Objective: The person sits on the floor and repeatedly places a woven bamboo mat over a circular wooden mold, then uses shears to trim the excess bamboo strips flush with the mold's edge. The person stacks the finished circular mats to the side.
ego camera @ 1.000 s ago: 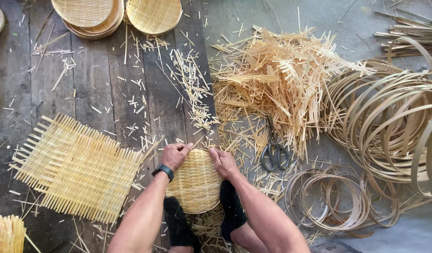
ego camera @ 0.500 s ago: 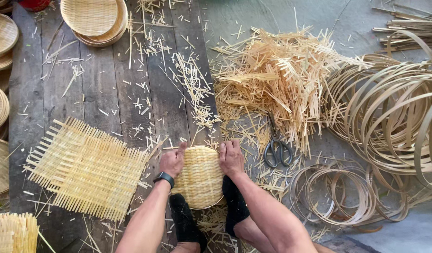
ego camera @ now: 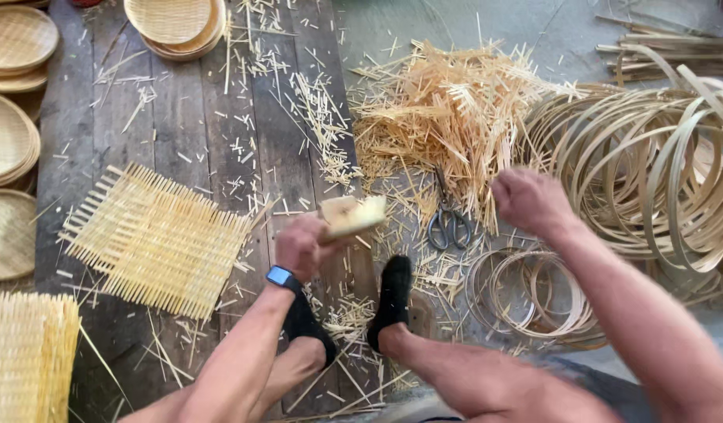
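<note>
My left hand [ego camera: 298,247], with a dark watch on the wrist, grips a small round woven bamboo basket [ego camera: 352,216], lifted off the floor and tilted so it shows nearly edge-on and blurred. My right hand [ego camera: 530,200] is off the basket, out to the right, fingers curled with nothing in them. It hovers above the small bamboo rings [ego camera: 534,301], just right of the scissors [ego camera: 447,227] lying on the floor. My feet in black socks [ego camera: 393,301] rest below the basket.
A flat woven bamboo mat [ego camera: 157,239] lies to the left, another woven piece [ego camera: 24,360] at the bottom left. Round woven trays are stacked at the top [ego camera: 173,23] and left edge [ego camera: 12,141]. A heap of bamboo offcuts [ego camera: 447,117] and large bamboo hoops [ego camera: 651,172] fill the right.
The basket was held flat between my feet by both hands. Now my left hand alone has lifted and tilted it, and my right hand has let go and swung right.
</note>
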